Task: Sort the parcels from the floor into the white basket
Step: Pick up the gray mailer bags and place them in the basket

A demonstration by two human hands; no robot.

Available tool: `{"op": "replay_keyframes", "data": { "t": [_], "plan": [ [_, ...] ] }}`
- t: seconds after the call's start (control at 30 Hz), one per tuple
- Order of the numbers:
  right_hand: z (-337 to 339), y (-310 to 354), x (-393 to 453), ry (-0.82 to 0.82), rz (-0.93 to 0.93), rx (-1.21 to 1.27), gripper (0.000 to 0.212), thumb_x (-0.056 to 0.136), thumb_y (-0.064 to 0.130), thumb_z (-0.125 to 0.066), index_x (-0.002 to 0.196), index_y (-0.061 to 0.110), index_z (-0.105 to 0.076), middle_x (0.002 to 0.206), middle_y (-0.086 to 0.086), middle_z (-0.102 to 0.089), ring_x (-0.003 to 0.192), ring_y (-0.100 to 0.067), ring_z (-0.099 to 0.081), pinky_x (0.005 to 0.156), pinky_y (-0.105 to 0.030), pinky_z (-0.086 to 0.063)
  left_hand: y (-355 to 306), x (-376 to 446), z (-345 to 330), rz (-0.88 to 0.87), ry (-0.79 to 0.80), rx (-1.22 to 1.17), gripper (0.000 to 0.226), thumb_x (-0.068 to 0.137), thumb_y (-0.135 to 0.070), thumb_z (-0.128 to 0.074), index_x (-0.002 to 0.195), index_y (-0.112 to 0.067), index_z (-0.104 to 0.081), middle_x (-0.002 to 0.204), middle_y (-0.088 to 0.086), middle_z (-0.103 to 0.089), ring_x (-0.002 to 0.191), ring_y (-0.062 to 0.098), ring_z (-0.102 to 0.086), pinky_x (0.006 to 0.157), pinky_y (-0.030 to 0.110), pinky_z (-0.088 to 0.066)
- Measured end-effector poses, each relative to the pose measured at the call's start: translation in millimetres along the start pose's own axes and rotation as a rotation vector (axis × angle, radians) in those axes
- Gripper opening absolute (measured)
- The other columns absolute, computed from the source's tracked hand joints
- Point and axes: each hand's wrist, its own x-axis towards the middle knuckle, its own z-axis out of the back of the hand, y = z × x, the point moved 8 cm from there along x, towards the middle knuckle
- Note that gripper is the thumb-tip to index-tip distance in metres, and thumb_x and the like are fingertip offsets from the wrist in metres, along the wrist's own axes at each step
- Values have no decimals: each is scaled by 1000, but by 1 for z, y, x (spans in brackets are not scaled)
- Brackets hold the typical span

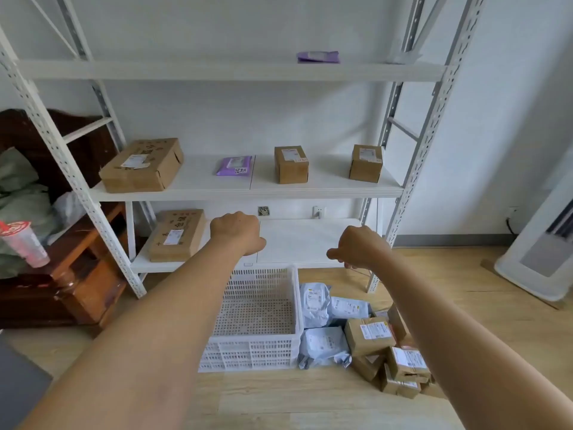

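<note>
The white plastic basket [248,352] stands on the wooden floor in front of the rack, with nothing in it. To its right lies a pile of parcels: grey poly bags [314,302] [324,342] and small cardboard boxes [369,335] [406,363]. Both my arms reach forward above the basket. My left hand [237,232] hangs bent at the wrist over the basket's far edge, fingers drooping, holding nothing. My right hand [361,248] hovers above the parcel pile, fingers loosely curled and empty.
A white metal rack [400,193] stands behind the basket, with cardboard boxes [141,166] [291,164] [176,234] and purple bags [235,166] on its shelves. Dark wooden furniture [80,274] with a pink cup [24,243] stands left. A white appliance [539,259] leans at right.
</note>
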Motion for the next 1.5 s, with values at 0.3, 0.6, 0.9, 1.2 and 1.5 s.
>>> {"op": "replay_keyframes", "data": {
  "t": [0.3, 0.6, 0.9, 1.2, 1.5],
  "plan": [
    [17, -47, 102, 89, 62, -14, 31, 85, 31, -54, 66, 9, -67, 54, 2, -62, 54, -16, -59, 77, -31, -56, -61, 95, -4, 31, 51, 2, 26, 85, -34, -50, 101, -16, -60, 88, 3, -50, 79, 23, -45, 62, 27, -31],
    [4, -65, 178, 150, 75, -37, 27, 80, 31, -57, 65, 12, -67, 67, -2, -68, 70, -22, -67, 69, -28, -51, -55, 164, -11, 25, 19, 84, 16, 85, -23, -45, 93, -18, -58, 70, -1, -39, 76, 24, -44, 55, 25, -26],
    [-24, -14, 265, 186, 62, -106, 37, 83, 33, -57, 49, 18, -60, 50, 8, -60, 56, -11, -59, 72, -29, -52, 11, 248, -46, 14, 72, 35, 22, 85, -20, -46, 102, -15, -60, 91, 6, -54, 80, 25, -47, 65, 28, -32],
    [-55, 15, 337, 156, -86, -54, 26, 81, 38, -58, 68, 16, -60, 63, 2, -57, 71, -22, -60, 68, -29, -47, 34, 339, -90, -118, 128, 36, 24, 85, -31, -49, 99, -16, -61, 104, 6, -61, 83, 26, -49, 68, 27, -34],
    [-127, -18, 396, 154, -77, -56, 39, 80, 34, -55, 51, 15, -38, 61, -1, -44, 59, -23, -44, 50, -21, -28, 22, 386, -177, -15, 137, -92, 29, 89, -28, -37, 88, -12, -60, 91, 1, -56, 76, 25, -48, 49, 22, -21]
  ]
}}
